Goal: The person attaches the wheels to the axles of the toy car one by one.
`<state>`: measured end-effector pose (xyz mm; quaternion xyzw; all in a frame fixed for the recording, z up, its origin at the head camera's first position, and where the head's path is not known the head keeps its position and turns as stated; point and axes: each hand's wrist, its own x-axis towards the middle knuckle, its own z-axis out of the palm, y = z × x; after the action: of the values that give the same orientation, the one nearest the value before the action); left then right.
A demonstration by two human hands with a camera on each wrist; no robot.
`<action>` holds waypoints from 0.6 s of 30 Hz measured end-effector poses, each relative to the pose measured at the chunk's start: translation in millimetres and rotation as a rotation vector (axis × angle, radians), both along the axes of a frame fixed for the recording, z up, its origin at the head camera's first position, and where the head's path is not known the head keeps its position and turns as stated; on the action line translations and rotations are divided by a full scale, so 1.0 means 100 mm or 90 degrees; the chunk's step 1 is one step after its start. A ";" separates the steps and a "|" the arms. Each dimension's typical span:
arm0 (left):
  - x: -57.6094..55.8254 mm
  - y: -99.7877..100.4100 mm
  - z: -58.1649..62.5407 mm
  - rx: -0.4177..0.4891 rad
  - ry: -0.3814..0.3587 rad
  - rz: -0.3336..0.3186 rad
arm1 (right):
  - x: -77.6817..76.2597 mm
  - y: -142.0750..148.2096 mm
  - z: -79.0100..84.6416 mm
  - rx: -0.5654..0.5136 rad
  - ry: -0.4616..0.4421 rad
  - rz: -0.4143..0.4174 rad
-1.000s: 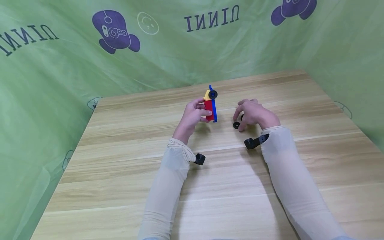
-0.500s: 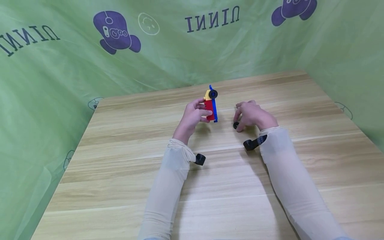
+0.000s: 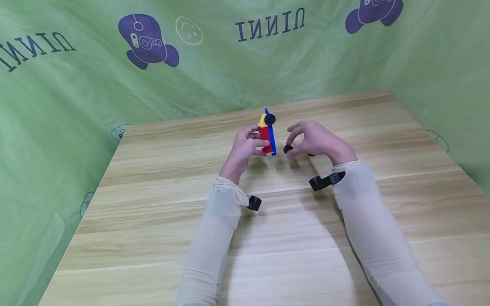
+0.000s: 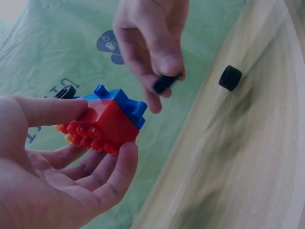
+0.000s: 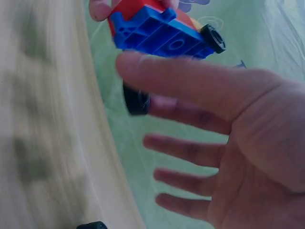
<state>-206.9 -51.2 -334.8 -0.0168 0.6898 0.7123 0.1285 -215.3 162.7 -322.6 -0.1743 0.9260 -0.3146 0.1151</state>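
My left hand (image 3: 244, 146) grips a toy car (image 3: 266, 140) built of red and yellow bricks on a blue base, held above the table with its studs facing left. One black wheel (image 3: 269, 119) sits at the car's far end. In the right wrist view, the blue underside (image 5: 159, 36) of the car shows. Just right of the car, my right hand (image 3: 319, 138) pinches a loose black wheel (image 3: 288, 149) between thumb and forefinger, apart from the car. Its other fingers are spread. A further black wheel (image 4: 230, 78) stands on the table, mostly hidden behind the right hand in the head view.
The wooden table (image 3: 153, 221) reaches back to a green cloth (image 3: 214, 80) with purple prints and lettering. A black camera mount (image 3: 254, 203) sticks out from the left sleeve, another camera mount (image 3: 320, 182) from the right.
My right hand has picked the black wheel up off the table and moved left with it toward the car. The left hand and the car have barely moved.
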 end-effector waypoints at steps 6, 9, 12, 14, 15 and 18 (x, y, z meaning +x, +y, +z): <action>0.00 0.00 -0.01 0.011 -0.002 0.013 | 0.06 -0.03 0.05 -0.080 -0.021 0.010; 0.00 -0.01 -0.01 0.018 -0.003 0.023 | 0.06 -0.06 0.04 -0.126 -0.020 0.007; 0.00 -0.01 -0.01 0.021 -0.002 0.028 | 0.05 -0.08 0.02 -0.165 -0.010 0.001; 0.00 -0.01 -0.01 0.020 0.001 0.027 | 0.06 -0.11 0.02 -0.184 -0.003 -0.003; 0.00 -0.01 0.00 0.020 0.002 0.027 | 0.06 -0.12 0.01 -0.191 0.000 -0.005; 0.00 0.00 0.00 0.018 0.004 0.025 | 0.06 -0.14 -0.01 -0.210 0.010 -0.011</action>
<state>-206.5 -51.5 -335.1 -0.0261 0.6793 0.7247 0.1126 -209.1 148.3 -323.5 -0.1852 0.8641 -0.4620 0.0750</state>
